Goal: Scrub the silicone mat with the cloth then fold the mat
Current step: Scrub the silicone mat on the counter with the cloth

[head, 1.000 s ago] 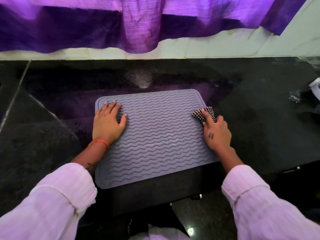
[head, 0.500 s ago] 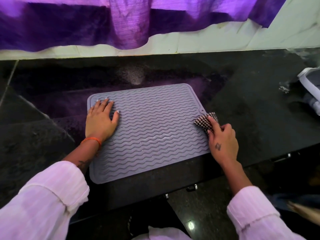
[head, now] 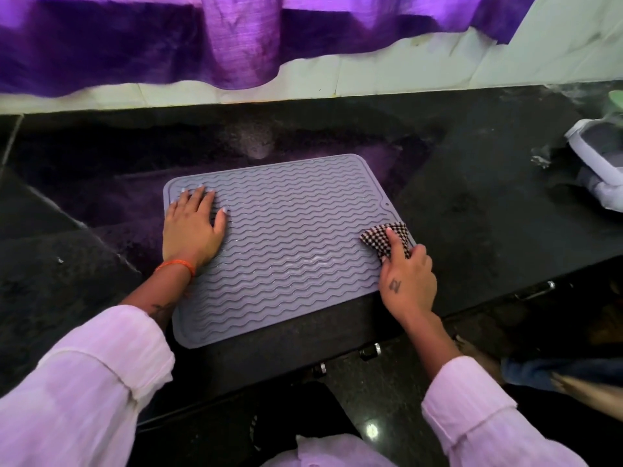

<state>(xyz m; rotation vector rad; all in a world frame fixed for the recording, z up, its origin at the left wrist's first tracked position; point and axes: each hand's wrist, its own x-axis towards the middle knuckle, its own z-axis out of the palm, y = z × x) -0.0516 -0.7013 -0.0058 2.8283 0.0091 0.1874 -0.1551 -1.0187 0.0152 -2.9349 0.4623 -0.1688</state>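
The silicone mat lies flat on the dark bench, long axis running left to right. The left hand presses its left end with flat fingers; the right hand pinches the checked cloth at the right edge, unscrubbed mat stretching leftward. The cloth's underside is hidden, so contact looks likely, not certain.

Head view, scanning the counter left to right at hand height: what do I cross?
Bare black counter → left hand, flat on the mat's left end → open stretch of the grey silicone mat → checked cloth under the right hand at the mat's right edge → white container, far right.
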